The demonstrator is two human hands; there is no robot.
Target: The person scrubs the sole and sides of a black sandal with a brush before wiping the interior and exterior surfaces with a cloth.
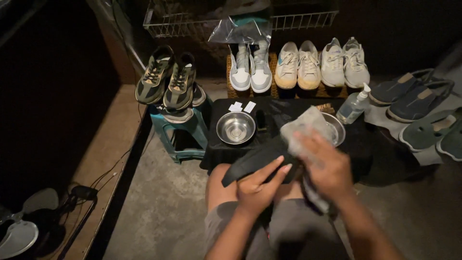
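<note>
A dim concrete floor holds a low black-covered table (pixel 221 149) with pairs of sneakers lined behind it. In the head view, the left hand (pixel 260 185) grips a black shoe (pixel 255 161) resting over the person's knees, fingers spread along its side. The right hand (pixel 327 166) is closed on a grey cloth (pixel 305 127), pressing it against the shoe. A steel bowl (pixel 236 127) and a clear pump bottle (pixel 353 106) stand on the table.
</note>
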